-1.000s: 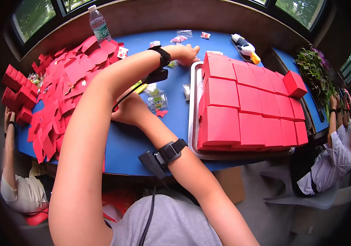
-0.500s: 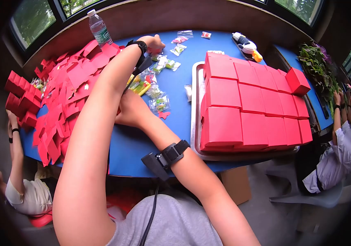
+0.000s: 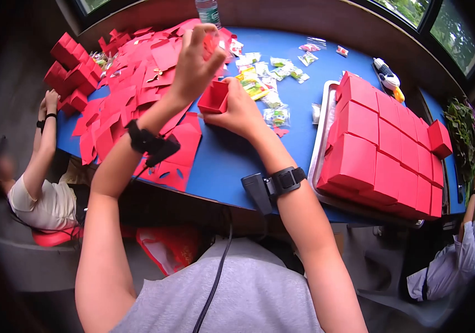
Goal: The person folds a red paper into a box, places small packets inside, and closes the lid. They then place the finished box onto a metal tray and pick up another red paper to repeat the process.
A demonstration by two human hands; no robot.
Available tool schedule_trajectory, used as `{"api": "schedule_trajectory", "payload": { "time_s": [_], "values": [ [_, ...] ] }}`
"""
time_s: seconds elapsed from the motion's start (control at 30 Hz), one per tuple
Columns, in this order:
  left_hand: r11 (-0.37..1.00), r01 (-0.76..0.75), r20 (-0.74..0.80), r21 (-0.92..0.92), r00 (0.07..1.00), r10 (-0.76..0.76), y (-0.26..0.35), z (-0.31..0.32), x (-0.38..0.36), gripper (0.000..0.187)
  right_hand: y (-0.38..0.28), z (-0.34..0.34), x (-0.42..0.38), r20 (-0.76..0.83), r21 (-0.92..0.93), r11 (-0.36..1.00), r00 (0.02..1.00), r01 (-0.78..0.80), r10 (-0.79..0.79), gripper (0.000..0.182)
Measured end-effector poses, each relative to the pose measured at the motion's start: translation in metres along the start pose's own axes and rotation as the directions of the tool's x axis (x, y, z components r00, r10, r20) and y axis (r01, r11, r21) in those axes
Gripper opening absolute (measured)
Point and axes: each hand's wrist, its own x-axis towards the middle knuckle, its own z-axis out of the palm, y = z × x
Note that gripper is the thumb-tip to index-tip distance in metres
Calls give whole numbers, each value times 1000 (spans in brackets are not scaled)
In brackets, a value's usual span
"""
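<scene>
My left hand (image 3: 196,69) is raised above the table, its thumb and fingers round a small clear packet with something red in it (image 3: 212,45). Just below and to the right, my right hand (image 3: 237,112) grips a small red box (image 3: 213,97) whose open top faces up. Small wrapped packets (image 3: 254,87) lie loosely on the blue table beyond my right hand. Left of my hands spreads a heap of flat red card pieces (image 3: 118,102), with one larger sheet (image 3: 182,139) near the front edge.
A metal tray (image 3: 322,139) at the right holds stacked red boxes (image 3: 379,133). More boxes (image 3: 73,69) stand at the far left, near a seated person (image 3: 43,194). A bottle (image 3: 208,12) is at the back. Greenery (image 3: 462,133) and other people (image 3: 454,261) are at the right.
My left hand has come back from the packets and risen, now with a packet in it. The red box in my right hand has come into view. The whole view has shifted.
</scene>
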Motion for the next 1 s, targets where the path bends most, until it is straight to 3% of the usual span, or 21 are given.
{"api": "schedule_trajectory", "payload": {
  "time_s": [0.03,0.07,0.13,0.2,0.27,0.37,0.43,0.7,0.77,0.83,0.93,1.0],
  "values": [
    [996,-42,-53,81,997,47,4,4,-18,35,-9,-7,-1,48,50,998,999,-24,21,77],
    [984,-94,-88,149,990,108,6,14,-27,37,-8,-5,0,65,-28,998,996,-58,60,78],
    [988,-74,-81,133,993,85,0,17,-34,36,-2,2,-1,-43,-1,999,999,32,-32,82],
    [991,-57,-76,120,995,66,-2,14,-37,36,-3,0,-4,-56,36,999,998,-11,13,85],
    [992,-3,39,124,999,-1,5,3,-45,33,-6,-1,-3,-59,81,995,997,-49,54,87],
    [982,-24,69,188,998,11,4,-8,-51,31,-6,2,-2,-84,69,995,993,-72,78,79],
    [974,-19,96,226,995,-3,7,-14,-53,31,-9,-2,-2,-10,41,992,993,-116,117,81],
    [849,-115,173,516,985,28,18,-21,-45,31,-5,2,-5,-79,140,990,996,-35,47,78],
    [855,-139,195,500,980,45,18,-19,-43,29,-4,2,-5,-91,137,991,996,-5,17,76],
    [859,-159,216,486,975,59,14,-19,-41,28,-2,3,-4,-43,1,999,999,33,-33,72],
    [913,-92,253,398,967,-13,4,-20,-40,32,-2,1,-5,-23,-32,997,998,66,-67,69],
    [952,5,189,307,980,-66,2,-19,-40,40,0,4,-5,-56,-16,996,994,90,-91,69]
  ]
}}
